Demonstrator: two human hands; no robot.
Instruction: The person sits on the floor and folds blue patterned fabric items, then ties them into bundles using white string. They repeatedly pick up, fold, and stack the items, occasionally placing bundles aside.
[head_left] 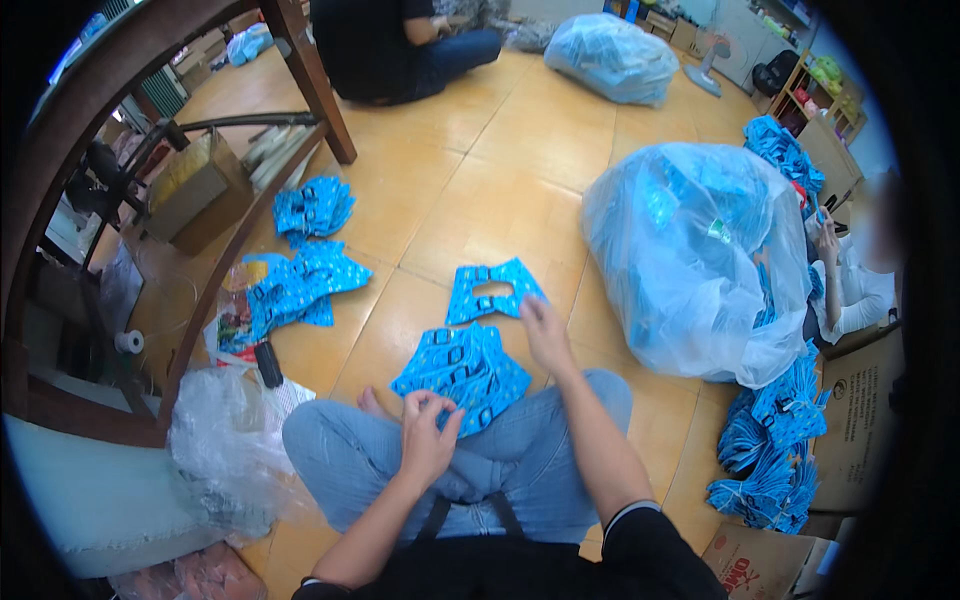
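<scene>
I sit cross-legged on the floor with a fanned pile of blue patterned fabric pieces (465, 365) with dark buckles in front of my lap. My left hand (428, 440) is at the pile's near left edge, thumb and fingers pinched together; what lies between them is too small to make out. Just beyond the pile, a single blue fabric piece (462, 300) lies flat, with a hole in its middle and dark buckles. My right hand (545, 335) has its fingers closed at this piece's right corner.
More blue pieces lie in stacks at left (310, 285) and right (765, 470). A large clear bag of blue goods (690, 260) stands at right, beside another person (860, 280). A wooden frame (240, 220) bounds the left. Someone in dark clothes (370, 50) sits far ahead.
</scene>
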